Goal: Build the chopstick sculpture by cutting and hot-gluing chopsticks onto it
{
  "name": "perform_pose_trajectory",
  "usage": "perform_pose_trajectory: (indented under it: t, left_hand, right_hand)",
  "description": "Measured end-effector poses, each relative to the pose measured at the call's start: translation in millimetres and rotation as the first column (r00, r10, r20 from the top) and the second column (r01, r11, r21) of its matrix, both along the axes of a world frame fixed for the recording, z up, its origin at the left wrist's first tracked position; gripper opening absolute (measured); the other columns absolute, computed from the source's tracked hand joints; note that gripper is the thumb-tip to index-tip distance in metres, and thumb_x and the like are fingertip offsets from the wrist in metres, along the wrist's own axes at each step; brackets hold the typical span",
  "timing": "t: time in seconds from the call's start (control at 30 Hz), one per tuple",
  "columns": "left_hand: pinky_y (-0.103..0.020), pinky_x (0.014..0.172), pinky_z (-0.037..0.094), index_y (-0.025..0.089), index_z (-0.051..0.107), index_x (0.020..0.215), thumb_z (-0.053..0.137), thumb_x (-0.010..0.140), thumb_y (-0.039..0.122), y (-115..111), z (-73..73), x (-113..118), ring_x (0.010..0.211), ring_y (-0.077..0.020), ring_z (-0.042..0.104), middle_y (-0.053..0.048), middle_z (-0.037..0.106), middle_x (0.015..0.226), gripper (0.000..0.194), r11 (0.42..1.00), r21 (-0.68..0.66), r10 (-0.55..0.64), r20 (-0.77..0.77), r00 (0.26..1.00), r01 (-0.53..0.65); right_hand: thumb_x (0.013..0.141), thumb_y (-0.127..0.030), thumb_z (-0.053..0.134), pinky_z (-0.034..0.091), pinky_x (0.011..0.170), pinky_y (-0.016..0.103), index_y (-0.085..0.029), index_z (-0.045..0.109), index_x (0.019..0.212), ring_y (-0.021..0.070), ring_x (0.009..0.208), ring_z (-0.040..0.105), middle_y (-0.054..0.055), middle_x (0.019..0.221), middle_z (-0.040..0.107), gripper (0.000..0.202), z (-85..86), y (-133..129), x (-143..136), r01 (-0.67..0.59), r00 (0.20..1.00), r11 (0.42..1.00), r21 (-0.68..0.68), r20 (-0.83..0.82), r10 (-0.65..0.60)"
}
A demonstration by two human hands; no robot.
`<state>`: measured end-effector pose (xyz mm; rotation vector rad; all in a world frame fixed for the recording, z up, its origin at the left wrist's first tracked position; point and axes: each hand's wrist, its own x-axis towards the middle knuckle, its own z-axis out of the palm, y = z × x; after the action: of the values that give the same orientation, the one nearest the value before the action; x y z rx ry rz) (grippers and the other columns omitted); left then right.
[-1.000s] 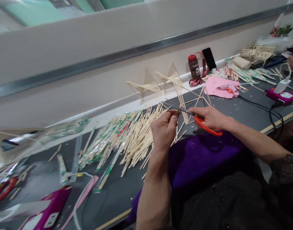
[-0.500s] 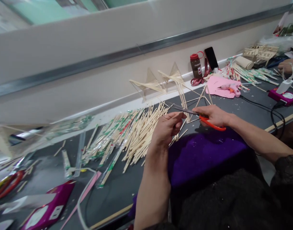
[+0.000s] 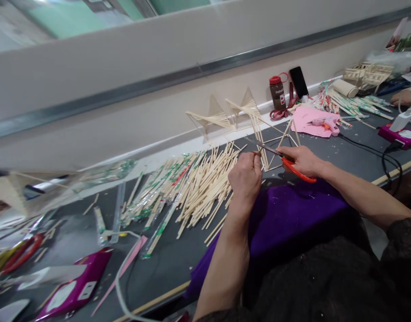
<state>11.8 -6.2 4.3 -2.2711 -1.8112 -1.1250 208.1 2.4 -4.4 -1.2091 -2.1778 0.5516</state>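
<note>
My curled left hand (image 3: pixel 246 176) hides what it may hold; a co-worker's hand (image 3: pixel 400 97) is cropped at right.

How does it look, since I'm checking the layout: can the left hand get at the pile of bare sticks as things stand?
Probably yes: the left hand is right beside the pile of bare sticks, with nothing standing between. It is curled closed, though, so would likely have to open first.
</note>
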Motion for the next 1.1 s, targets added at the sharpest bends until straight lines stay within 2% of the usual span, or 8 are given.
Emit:
perform_pose_trajectory:
  t: [0.13,0.27,0.4,0.47,0.57,0.7,0.97,1.1]
  left_hand:
    - [-0.029,0.054,0.025,0.019,0.066,0.079,0.039,0.099,0.039,-3,-2.3,4,0.057,-0.0198,0.057,-0.008,0.066,0.066,0.040,0.992,-0.025,0.116,-0.191,0.975,-0.123]
    - [-0.031,0.055,0.022,0.020,0.059,0.066,0.040,0.098,0.042,-1,4.0,1,0.054,-0.0209,0.052,-0.007,0.059,0.058,0.044,0.988,-0.102,0.097,-0.194,0.976,-0.118]
    - [-0.031,0.056,0.024,0.022,0.045,0.051,0.044,0.094,0.040,0,9.1,-4,0.053,-0.0175,0.045,-0.002,0.046,0.049,0.046,0.971,-0.225,-0.064,0.050,0.997,0.074]
    - [-0.030,0.054,0.025,0.023,0.041,0.049,0.044,0.093,0.043,0,9.4,-6,0.050,-0.0154,0.040,0.001,0.039,0.046,0.048,0.940,-0.273,-0.139,0.247,0.959,0.206]
    - [-0.028,0.047,0.023,0.023,0.037,0.049,0.046,0.091,0.049,-3,10.9,-5,0.043,-0.0114,0.029,0.004,0.032,0.044,0.050,0.848,-0.349,-0.177,0.523,0.834,0.399]
    - [-0.024,0.040,0.014,0.023,0.036,0.051,0.051,0.088,0.051,-10,19.2,-2,0.037,-0.0066,0.017,0.007,0.026,0.043,0.049,0.687,-0.436,-0.084,0.747,0.660,0.581]
    - [-0.018,0.033,0.011,0.022,0.028,0.051,0.054,0.088,0.059,-17,28.8,1,0.034,-0.0036,0.012,0.009,0.017,0.040,0.059,0.366,-0.409,0.119,0.911,0.394,0.836]
    - [-0.015,0.032,0.008,0.021,0.028,0.052,0.050,0.091,0.059,-15,27.2,7,0.034,-0.0036,0.009,0.010,0.016,0.040,0.059,0.326,-0.364,0.217,0.927,0.306,0.872]
  right_hand:
    - [0.077,-0.021,0.055,0.031,0.065,0.024,-0.018,0.065,0.112,0.0106,0.062,0.040,-0.004,0.069,0.053,0.036,-4.9,0,-2,-0.011,1.000,0.998,-0.058,-0.025,0.009]
    - [0.075,-0.022,0.056,0.033,0.064,0.024,-0.018,0.065,0.111,0.0102,0.061,0.039,-0.005,0.069,0.052,0.038,-5.7,1,0,-0.063,0.997,0.994,-0.087,-0.043,0.059]
    - [0.075,-0.020,0.054,0.033,0.064,0.025,-0.019,0.066,0.111,0.0108,0.062,0.042,-0.005,0.067,0.052,0.038,-0.1,0,6,-0.105,0.994,0.992,-0.064,-0.029,0.103]
    - [0.075,-0.020,0.053,0.033,0.064,0.025,-0.020,0.065,0.113,0.0109,0.062,0.043,-0.005,0.067,0.052,0.039,2.4,0,9,-0.115,0.993,0.992,-0.047,-0.014,0.115]
    - [0.076,-0.021,0.053,0.033,0.064,0.025,-0.020,0.065,0.114,0.0112,0.063,0.042,-0.003,0.070,0.054,0.040,4.3,0,13,-0.130,0.992,0.992,-0.005,0.002,0.130]
    - [0.076,-0.021,0.055,0.034,0.064,0.025,-0.021,0.066,0.116,0.0107,0.063,0.041,-0.003,0.074,0.056,0.042,6.6,1,17,-0.176,0.984,0.984,0.027,-0.002,0.176]
    - [0.072,-0.019,0.056,0.034,0.063,0.024,-0.016,0.065,0.118,0.0095,0.062,0.040,-0.004,0.074,0.054,0.047,13.2,-1,22,-0.265,0.962,0.963,0.050,-0.056,0.267]
    - [0.071,-0.016,0.054,0.034,0.063,0.023,-0.016,0.066,0.114,0.0092,0.061,0.039,-0.005,0.069,0.049,0.045,11.8,-1,22,-0.264,0.958,0.964,0.021,-0.111,0.264]
